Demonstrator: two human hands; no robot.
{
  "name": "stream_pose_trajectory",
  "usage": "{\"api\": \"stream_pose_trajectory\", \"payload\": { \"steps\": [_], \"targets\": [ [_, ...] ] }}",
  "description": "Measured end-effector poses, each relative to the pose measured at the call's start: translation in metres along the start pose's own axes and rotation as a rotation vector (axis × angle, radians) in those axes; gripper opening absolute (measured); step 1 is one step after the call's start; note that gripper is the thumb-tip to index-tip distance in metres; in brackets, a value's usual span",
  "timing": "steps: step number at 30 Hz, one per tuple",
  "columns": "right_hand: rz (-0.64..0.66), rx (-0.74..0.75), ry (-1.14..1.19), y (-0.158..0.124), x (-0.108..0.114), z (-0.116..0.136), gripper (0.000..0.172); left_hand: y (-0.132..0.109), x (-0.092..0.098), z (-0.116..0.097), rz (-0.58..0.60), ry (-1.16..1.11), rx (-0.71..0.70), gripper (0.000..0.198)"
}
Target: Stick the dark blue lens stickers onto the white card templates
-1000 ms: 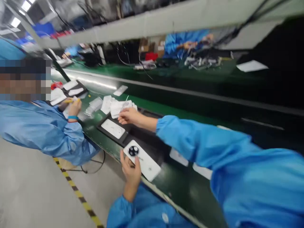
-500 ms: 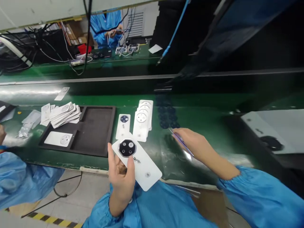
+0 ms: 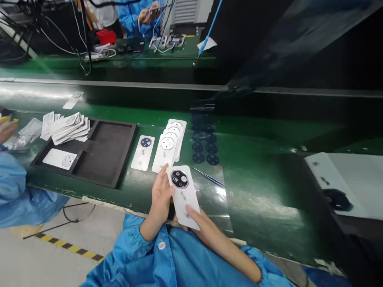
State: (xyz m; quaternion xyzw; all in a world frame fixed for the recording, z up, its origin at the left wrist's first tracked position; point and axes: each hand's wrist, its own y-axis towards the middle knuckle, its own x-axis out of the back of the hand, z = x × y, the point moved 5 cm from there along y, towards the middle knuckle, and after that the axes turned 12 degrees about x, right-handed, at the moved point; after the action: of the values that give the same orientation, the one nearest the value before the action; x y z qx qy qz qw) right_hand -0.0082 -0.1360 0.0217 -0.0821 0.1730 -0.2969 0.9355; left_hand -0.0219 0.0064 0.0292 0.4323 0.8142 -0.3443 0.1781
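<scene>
A white phone back cover (image 3: 187, 201) with a black round camera piece at its upper end is held tilted in front of me. My left hand (image 3: 160, 197) grips its left edge near the camera piece. Closed on the lower end is my right hand (image 3: 199, 219), its thumb lying on the white face. Tweezers (image 3: 210, 177) lie on the green bench just beyond. A clear film strip (image 3: 206, 135) bearing dark round camera pieces stretches away behind them. Left of it are a fanned stack of white covers (image 3: 163, 155) and a single cover with a dark camera piece (image 3: 143, 153).
A black tray (image 3: 104, 153) on the left carries one white cover and part of a loose pile of covers (image 3: 67, 127). A large white phone-shaped panel (image 3: 356, 185) stands at right. Co-workers' hands show at far left and across the bench.
My right hand has put the tweezers down on the bench and moved left onto the cover's lower end. The cover has turned more upright. The whole view has shifted.
</scene>
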Motion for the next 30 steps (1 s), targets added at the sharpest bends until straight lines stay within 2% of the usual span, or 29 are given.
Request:
{"api": "stream_pose_trajectory", "payload": {
  "steps": [2, 4, 5, 7, 10, 14, 17, 20, 23, 26, 28, 30],
  "targets": [
    [-0.148, 0.077, -0.266, -0.002, 0.011, 0.001, 0.059, 0.006, -0.002, 0.001, 0.029, -0.193, 0.075, 0.063],
    [-0.315, 0.242, -0.643, -0.005, 0.018, 0.010, 0.059, 0.010, -0.001, 0.003, -0.037, -0.355, 0.173, 0.056],
    [-0.343, 0.319, -0.827, -0.006, 0.014, 0.013, 0.058, 0.012, -0.001, 0.005, -0.079, -0.403, 0.217, 0.054],
    [-0.296, 0.426, -1.102, -0.008, 0.000, 0.015, 0.060, 0.013, -0.003, 0.009, -0.137, -0.446, 0.290, 0.054],
    [-0.314, 0.498, -1.264, -0.011, -0.013, 0.015, 0.066, 0.012, -0.006, 0.015, -0.183, -0.471, 0.367, 0.051],
    [-0.270, 0.486, -1.227, -0.014, -0.016, 0.010, 0.065, 0.011, -0.007, 0.015, -0.193, -0.489, 0.426, 0.048],
    [-0.308, 0.467, -1.103, -0.015, -0.012, 0.006, 0.068, 0.010, -0.006, 0.015, -0.187, -0.505, 0.445, 0.048],
    [-0.222, 0.254, -0.853, -0.010, -0.010, -0.002, 0.063, 0.009, -0.005, 0.016, -0.189, -0.518, 0.463, 0.049],
    [-0.269, 0.058, -0.234, -0.008, -0.010, -0.001, 0.068, 0.007, -0.005, 0.012, -0.208, -0.519, 0.458, 0.049],
    [-0.182, -0.121, 0.491, -0.008, -0.028, 0.006, 0.070, 0.001, -0.008, 0.004, -0.208, -0.509, 0.447, 0.047],
    [-0.135, -0.183, 0.770, -0.009, -0.037, 0.014, 0.068, -0.003, -0.011, -0.001, -0.204, -0.502, 0.442, 0.047],
    [-0.117, -0.207, 0.882, -0.009, -0.038, 0.022, 0.069, -0.006, -0.012, -0.005, -0.196, -0.498, 0.439, 0.048]
  ]
}}
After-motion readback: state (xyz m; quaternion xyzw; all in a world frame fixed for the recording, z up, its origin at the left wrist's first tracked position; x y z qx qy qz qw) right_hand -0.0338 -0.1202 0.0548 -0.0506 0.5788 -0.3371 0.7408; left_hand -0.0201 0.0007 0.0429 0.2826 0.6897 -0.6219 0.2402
